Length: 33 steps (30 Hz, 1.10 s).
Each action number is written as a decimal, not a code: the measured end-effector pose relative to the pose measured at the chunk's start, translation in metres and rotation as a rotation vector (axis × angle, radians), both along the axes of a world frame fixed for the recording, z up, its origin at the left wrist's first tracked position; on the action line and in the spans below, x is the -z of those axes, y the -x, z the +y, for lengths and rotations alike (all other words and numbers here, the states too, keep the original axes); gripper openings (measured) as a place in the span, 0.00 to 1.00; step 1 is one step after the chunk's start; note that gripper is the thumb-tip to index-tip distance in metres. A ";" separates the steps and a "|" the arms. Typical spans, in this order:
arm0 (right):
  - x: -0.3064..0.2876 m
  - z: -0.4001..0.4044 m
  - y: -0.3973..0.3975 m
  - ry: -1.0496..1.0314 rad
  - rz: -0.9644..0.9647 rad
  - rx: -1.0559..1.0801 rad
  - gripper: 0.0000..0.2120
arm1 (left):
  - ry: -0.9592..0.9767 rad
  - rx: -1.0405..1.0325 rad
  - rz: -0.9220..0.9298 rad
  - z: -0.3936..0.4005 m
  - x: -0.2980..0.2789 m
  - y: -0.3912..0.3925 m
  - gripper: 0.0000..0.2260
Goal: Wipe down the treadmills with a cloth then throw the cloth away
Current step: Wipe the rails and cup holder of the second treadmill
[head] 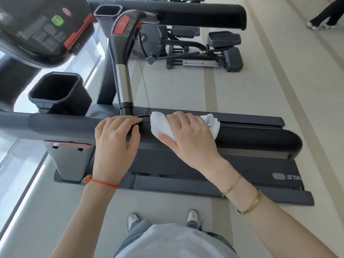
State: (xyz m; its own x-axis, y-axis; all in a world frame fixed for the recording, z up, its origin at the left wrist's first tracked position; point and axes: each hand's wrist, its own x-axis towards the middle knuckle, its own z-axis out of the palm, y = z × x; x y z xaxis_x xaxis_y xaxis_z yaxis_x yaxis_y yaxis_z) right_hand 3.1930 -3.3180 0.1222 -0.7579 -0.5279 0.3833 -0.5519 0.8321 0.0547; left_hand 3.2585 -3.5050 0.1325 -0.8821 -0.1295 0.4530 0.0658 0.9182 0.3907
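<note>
We see the white cloth (163, 125) folded into a thick pad and lying across the top of the near handrail (251, 137) of the treadmill (214, 172), roughly midway along the padded black bar, with a small printed label showing at its far right corner. Our right hand (191, 135) lies flat on top of the cloth, fingers close together and draped over the far side of the bar, the thumb stretched out along the near edge of the cloth; it presses down on the cloth and does not pinch it. Just beside it to the left, our left hand (117, 138) rests on the same handrail, fingers together and curved over the top of the bar, thumb spread toward the cloth but apart from it. A red cord bracelet (101, 183) circles the left wrist, and two gold bracelets (242, 194) sit on the right forearm. Below the rail lies the dark treadmill deck with a pale logo near its right end. An upright post (123, 84) with a chrome section rises behind the hands, carrying a red stop button (122, 25) with a thin red cord hanging from it. To the left are two black cup holders (57, 92) and the console (37, 28) with a green button. Beyond the treadmill stands an elliptical machine (195, 51) on the pale floor (242, 86), and another person's legs (325, 13) appear at the top right. At the bottom edge we see our own grey shirt and shoes (192, 216).
</note>
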 end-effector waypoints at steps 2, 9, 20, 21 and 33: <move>0.000 -0.030 -0.004 -0.006 -0.009 -0.012 0.26 | 0.004 -0.010 0.001 -0.028 0.000 -0.003 0.09; -0.003 -0.125 -0.016 -0.003 -0.045 -0.014 0.25 | -0.019 -0.017 0.015 -0.127 0.001 -0.013 0.09; -0.004 -0.250 -0.033 -0.009 -0.062 -0.001 0.25 | -0.073 -0.008 -0.018 -0.240 -0.003 -0.022 0.10; -0.004 -0.260 -0.033 -0.009 -0.062 -0.004 0.25 | -0.077 -0.005 -0.026 -0.248 -0.004 -0.022 0.10; -0.009 -0.293 -0.030 0.124 -0.091 0.038 0.25 | -0.187 0.009 0.013 -0.287 -0.007 -0.007 0.11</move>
State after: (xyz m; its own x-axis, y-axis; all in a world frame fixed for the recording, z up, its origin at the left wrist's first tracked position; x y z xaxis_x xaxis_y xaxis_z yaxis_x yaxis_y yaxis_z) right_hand 3.2230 -3.6110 0.1313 -0.8110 -0.4510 0.3728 -0.5179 0.8497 -0.0987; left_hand 3.2653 -3.7921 0.1396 -0.8776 -0.2047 0.4334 0.0803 0.8287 0.5539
